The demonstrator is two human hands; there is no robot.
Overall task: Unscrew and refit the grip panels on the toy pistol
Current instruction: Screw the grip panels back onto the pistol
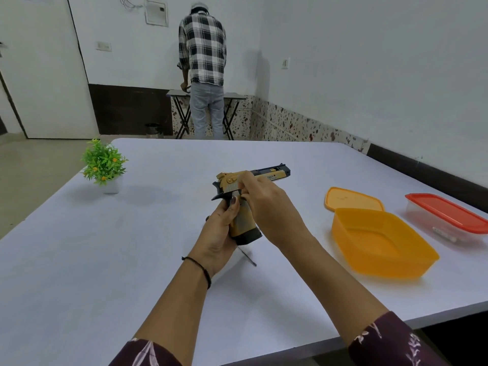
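Around the grip (244, 220), the left hand (220, 229) holds the toy pistol (274, 177). The right hand (266, 204) pinches the grip's top edge.

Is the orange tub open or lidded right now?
Open: the orange tub shows its bare inside, and its lid lies flat on the table behind it.

The toy pistol (239, 204) looks like matt tan and black plastic. The orange tub (383, 243) is smooth, slightly glossy plastic on a smooth, matt tabletop (105, 260).
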